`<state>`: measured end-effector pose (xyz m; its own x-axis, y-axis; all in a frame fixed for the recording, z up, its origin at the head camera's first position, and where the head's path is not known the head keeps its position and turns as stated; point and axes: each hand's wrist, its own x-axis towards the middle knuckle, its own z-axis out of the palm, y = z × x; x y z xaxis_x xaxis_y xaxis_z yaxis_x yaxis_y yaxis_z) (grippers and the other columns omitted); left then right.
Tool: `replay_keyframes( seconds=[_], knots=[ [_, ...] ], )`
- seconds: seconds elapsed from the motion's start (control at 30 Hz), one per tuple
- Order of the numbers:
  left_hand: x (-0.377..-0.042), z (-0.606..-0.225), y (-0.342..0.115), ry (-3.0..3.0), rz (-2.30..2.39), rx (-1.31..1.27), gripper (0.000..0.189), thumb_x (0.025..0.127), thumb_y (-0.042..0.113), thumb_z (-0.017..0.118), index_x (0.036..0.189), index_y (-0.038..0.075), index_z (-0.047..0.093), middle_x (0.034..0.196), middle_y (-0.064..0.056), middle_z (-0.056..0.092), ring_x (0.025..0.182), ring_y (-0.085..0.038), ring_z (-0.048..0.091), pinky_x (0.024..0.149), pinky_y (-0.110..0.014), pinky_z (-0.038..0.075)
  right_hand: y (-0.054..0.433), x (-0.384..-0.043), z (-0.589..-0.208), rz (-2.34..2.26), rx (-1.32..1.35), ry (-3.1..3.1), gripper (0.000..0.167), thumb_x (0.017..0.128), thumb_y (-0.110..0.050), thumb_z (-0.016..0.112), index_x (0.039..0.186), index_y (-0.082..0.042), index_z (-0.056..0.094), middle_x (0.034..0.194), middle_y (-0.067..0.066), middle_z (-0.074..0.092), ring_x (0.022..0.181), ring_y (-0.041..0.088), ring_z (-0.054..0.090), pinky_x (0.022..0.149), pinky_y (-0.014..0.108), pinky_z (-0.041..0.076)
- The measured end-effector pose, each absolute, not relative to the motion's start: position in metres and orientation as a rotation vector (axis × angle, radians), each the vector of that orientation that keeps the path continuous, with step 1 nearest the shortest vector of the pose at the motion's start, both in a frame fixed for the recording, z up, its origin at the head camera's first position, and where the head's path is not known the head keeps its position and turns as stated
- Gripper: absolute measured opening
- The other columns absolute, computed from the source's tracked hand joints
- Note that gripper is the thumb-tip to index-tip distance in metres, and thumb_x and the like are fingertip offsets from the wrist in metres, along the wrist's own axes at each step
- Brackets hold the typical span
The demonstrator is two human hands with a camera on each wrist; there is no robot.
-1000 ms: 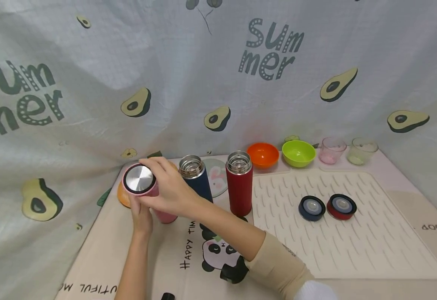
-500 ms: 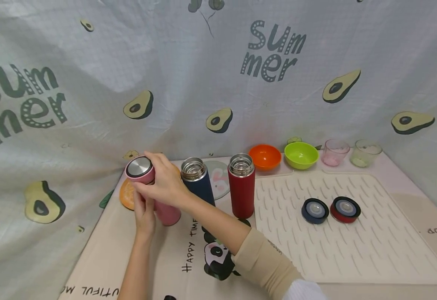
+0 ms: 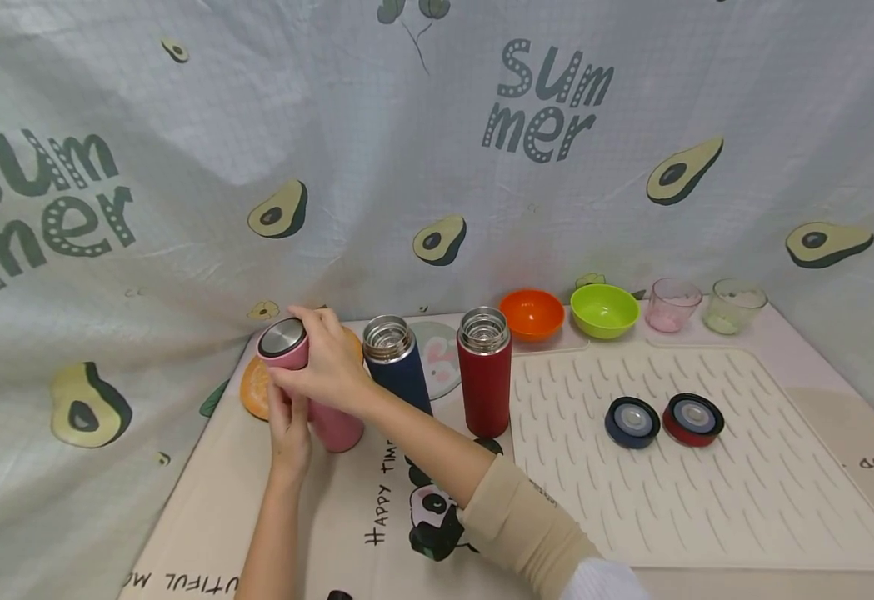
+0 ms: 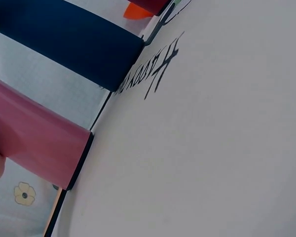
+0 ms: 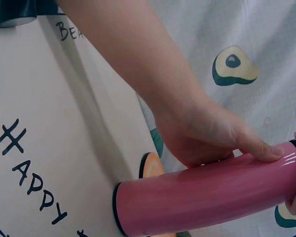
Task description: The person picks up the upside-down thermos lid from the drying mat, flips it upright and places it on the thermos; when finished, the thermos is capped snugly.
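Note:
A pink thermos bottle (image 3: 336,427) stands on the left of the table. My left hand (image 3: 290,437) holds its body from the left, the thumb along the side in the right wrist view. On top sits its pink lid (image 3: 283,340) with a shiny steel disc, and my right hand (image 3: 326,362) grips this lid with fingers around its far and near sides. Right beside it, partly behind the right forearm, is an uncapped navy thermos bottle (image 3: 399,375). An uncapped red thermos bottle (image 3: 486,387) stands further right.
On the cream ribbed mat (image 3: 706,508) lie a navy lid (image 3: 632,422) and a red lid (image 3: 693,419). Along the back are an orange bowl (image 3: 531,315), a green bowl (image 3: 605,312), a pink glass (image 3: 672,305) and a greenish glass (image 3: 733,307). A printed curtain (image 3: 362,150) hangs behind.
The pink lid has come down from a raised, tilted position onto the bottle's mouth, with my right hand around it. My left hand stays on the bottle; the head view has shifted slightly.

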<state>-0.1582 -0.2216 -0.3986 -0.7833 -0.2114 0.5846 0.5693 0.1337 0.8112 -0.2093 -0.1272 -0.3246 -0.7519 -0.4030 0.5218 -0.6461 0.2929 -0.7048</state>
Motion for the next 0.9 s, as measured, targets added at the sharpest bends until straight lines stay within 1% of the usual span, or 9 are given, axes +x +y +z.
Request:
replay_keyframes(
  seconds=[0.13,0.27,0.33,0.43,0.53,0.6,0.7,0.8,0.9],
  knots=[
    [-0.158,-0.398,-0.222,-1.837,-1.7,-0.35,0.033,0.099,0.012,0.035,0.131,0.007,0.032,0.107,0.007,0.045,0.092,-0.007,0.041,0.075,-0.018,0.034,-0.13,-0.21,-0.324,1.493,0.939,-2.338,0.073,0.072,-0.024,0.076,0.134,-0.009,0.041,0.118,0.009,0.04,0.099,0.011,0.046,0.074,0.01,0.039],
    [-0.161,-0.399,-0.223,-1.818,-1.702,-0.37,0.031,0.098,0.021,0.04,0.127,0.011,0.036,0.098,0.007,0.044,0.08,-0.007,0.039,0.066,-0.02,0.032,-0.131,-0.211,-0.325,1.51,0.952,-2.356,0.073,0.074,-0.025,0.072,0.136,-0.01,0.038,0.122,0.008,0.043,0.101,0.011,0.046,0.075,0.013,0.04],
    [-0.162,-0.402,-0.224,-1.797,-1.716,-0.393,0.033,0.098,0.025,0.041,0.126,0.01,0.036,0.095,0.005,0.042,0.077,-0.008,0.038,0.063,-0.02,0.031,-0.129,-0.211,-0.326,1.526,0.963,-2.366,0.074,0.075,-0.027,0.069,0.139,-0.011,0.035,0.124,0.008,0.045,0.102,0.011,0.046,0.075,0.015,0.041],
    [-0.167,-0.41,-0.227,-1.782,-1.737,-0.406,0.035,0.097,0.026,0.041,0.129,0.01,0.034,0.101,0.004,0.044,0.084,-0.008,0.039,0.067,-0.02,0.032,-0.127,-0.212,-0.328,1.544,0.977,-2.373,0.076,0.076,-0.029,0.066,0.141,-0.013,0.031,0.123,0.006,0.048,0.103,0.011,0.047,0.075,0.018,0.041],
    [-0.172,-0.418,-0.232,-1.784,-1.736,-0.412,0.036,0.099,0.02,0.038,0.131,0.007,0.031,0.108,0.002,0.043,0.09,-0.01,0.039,0.072,-0.019,0.032,-0.126,-0.213,-0.329,1.504,0.986,-2.35,0.077,0.075,-0.029,0.069,0.141,-0.012,0.032,0.12,0.005,0.05,0.101,0.011,0.047,0.075,0.016,0.041],
    [-0.173,-0.421,-0.234,-1.794,-1.722,-0.401,0.034,0.099,0.02,0.038,0.131,0.009,0.032,0.107,0.003,0.043,0.089,-0.009,0.039,0.071,-0.019,0.032,-0.126,-0.214,-0.33,1.466,0.989,-2.31,0.077,0.074,-0.029,0.072,0.138,-0.009,0.036,0.117,0.006,0.051,0.099,0.01,0.049,0.075,0.013,0.04],
    [-0.173,-0.419,-0.234,-1.796,-1.721,-0.4,0.035,0.099,0.017,0.037,0.132,0.008,0.031,0.105,0.002,0.042,0.085,-0.01,0.039,0.069,-0.02,0.032,-0.128,-0.215,-0.332,1.451,0.96,-2.261,0.074,0.072,-0.032,0.076,0.132,-0.008,0.041,0.113,0.006,0.051,0.096,0.01,0.049,0.073,0.011,0.04],
    [-0.173,-0.419,-0.233,-1.784,-1.745,-0.39,0.038,0.098,0.021,0.04,0.133,0.01,0.031,0.101,0.002,0.042,0.078,-0.009,0.038,0.065,-0.021,0.032,-0.13,-0.214,-0.332,1.473,0.912,-2.261,0.071,0.07,-0.034,0.078,0.126,-0.009,0.042,0.111,0.006,0.048,0.095,0.011,0.049,0.072,0.012,0.042],
    [-0.176,-0.422,-0.234,-1.758,-1.771,-0.395,0.043,0.096,0.029,0.044,0.134,0.012,0.033,0.097,0.002,0.043,0.073,-0.007,0.038,0.063,-0.02,0.032,-0.131,-0.213,-0.333,1.507,0.891,-2.27,0.071,0.07,-0.034,0.078,0.126,-0.01,0.041,0.113,0.006,0.047,0.098,0.012,0.048,0.074,0.014,0.042]
  ],
)
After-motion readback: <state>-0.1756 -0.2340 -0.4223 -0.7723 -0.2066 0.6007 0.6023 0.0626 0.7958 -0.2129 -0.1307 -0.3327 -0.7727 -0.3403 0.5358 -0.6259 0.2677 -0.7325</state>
